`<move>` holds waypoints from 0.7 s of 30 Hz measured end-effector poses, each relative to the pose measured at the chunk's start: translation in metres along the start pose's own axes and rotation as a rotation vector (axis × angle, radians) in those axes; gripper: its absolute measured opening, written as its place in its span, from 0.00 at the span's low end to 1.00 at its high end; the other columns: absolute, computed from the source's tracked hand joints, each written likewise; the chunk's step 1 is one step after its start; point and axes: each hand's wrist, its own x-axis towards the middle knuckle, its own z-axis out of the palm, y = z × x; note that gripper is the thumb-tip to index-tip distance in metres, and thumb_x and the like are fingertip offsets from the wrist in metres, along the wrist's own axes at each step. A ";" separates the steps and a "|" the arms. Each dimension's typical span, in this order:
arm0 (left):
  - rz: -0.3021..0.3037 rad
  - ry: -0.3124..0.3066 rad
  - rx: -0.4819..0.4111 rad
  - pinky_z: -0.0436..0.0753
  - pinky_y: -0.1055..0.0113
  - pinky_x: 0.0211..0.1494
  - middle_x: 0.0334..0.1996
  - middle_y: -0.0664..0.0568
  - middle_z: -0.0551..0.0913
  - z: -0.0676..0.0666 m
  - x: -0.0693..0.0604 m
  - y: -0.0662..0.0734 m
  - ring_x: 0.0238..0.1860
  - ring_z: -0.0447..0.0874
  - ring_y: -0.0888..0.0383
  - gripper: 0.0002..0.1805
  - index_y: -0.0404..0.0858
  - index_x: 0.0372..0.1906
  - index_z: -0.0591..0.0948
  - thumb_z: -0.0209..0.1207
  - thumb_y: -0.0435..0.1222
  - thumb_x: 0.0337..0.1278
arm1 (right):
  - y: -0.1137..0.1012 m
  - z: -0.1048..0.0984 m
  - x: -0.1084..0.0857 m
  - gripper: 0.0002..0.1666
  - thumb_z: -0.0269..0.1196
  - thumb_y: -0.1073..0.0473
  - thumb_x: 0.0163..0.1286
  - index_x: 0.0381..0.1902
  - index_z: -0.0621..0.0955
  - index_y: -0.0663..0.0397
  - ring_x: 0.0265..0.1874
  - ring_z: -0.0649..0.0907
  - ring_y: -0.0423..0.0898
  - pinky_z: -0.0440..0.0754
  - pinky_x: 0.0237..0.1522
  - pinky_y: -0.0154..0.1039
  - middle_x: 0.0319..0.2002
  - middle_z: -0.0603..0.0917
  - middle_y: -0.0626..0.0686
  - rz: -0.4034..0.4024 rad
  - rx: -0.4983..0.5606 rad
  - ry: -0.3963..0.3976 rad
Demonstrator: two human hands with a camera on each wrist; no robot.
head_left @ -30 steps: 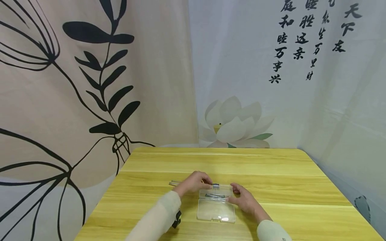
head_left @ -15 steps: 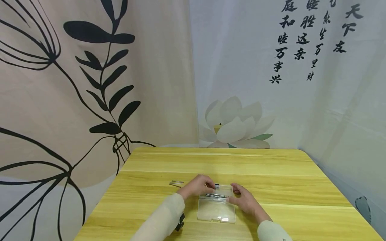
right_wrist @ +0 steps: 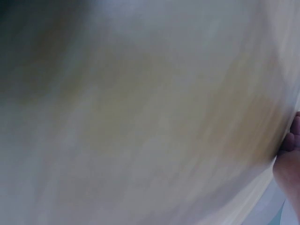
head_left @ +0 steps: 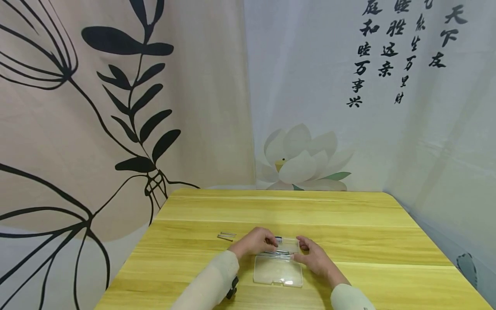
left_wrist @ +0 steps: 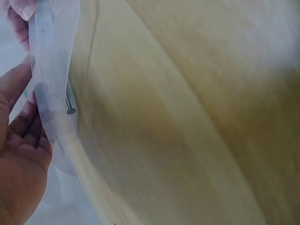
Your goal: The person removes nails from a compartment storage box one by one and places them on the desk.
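The right hand (head_left: 313, 256) is gripping the clear, open rectangular plastic box (head_left: 277, 273). The left hand (head_left: 256, 242) is reaching over its left side; whether its fingers are grasping anything, I can't tell.

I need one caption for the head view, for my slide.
Left hand over, right hand holding, an open clear case on a wooden table, loose nails lying to the left.

Backdrop (head_left: 209, 107) with black leaves (head_left: 154, 125), pale lotus (head_left: 304, 165), writing (head_left: 395, 28) — rightmost blue-grey shape (head_left: 466, 268) unclear.

Nail (left_wrist: 70, 104) seemingly part-hidden; tabletop (right_wrist: 150, 117) blurred
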 end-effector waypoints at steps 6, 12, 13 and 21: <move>0.018 -0.008 0.004 0.78 0.73 0.41 0.33 0.62 0.82 0.003 0.000 0.001 0.35 0.77 0.68 0.03 0.39 0.37 0.89 0.69 0.32 0.58 | 0.000 0.000 0.000 0.44 0.74 0.55 0.60 0.70 0.69 0.61 0.59 0.74 0.58 0.68 0.62 0.60 0.58 0.76 0.60 -0.009 0.007 0.002; 0.036 -0.003 0.037 0.78 0.74 0.38 0.30 0.63 0.81 0.005 0.002 -0.001 0.32 0.76 0.70 0.02 0.42 0.33 0.90 0.69 0.31 0.57 | -0.001 0.000 0.001 0.44 0.74 0.55 0.60 0.70 0.69 0.62 0.58 0.74 0.58 0.68 0.62 0.60 0.58 0.77 0.60 -0.011 0.003 0.002; 0.037 -0.002 0.040 0.77 0.74 0.37 0.30 0.63 0.81 0.005 0.002 -0.001 0.32 0.76 0.70 0.02 0.42 0.32 0.90 0.69 0.31 0.56 | -0.001 0.001 0.001 0.44 0.74 0.55 0.60 0.70 0.69 0.62 0.59 0.74 0.58 0.68 0.62 0.60 0.58 0.77 0.60 -0.012 0.003 0.001; 0.043 -0.008 0.068 0.77 0.75 0.34 0.27 0.64 0.80 0.005 0.004 0.000 0.30 0.75 0.70 0.02 0.41 0.30 0.90 0.70 0.32 0.56 | 0.001 0.001 0.002 0.43 0.73 0.55 0.60 0.70 0.69 0.62 0.58 0.74 0.58 0.68 0.61 0.60 0.57 0.77 0.59 -0.012 -0.006 0.004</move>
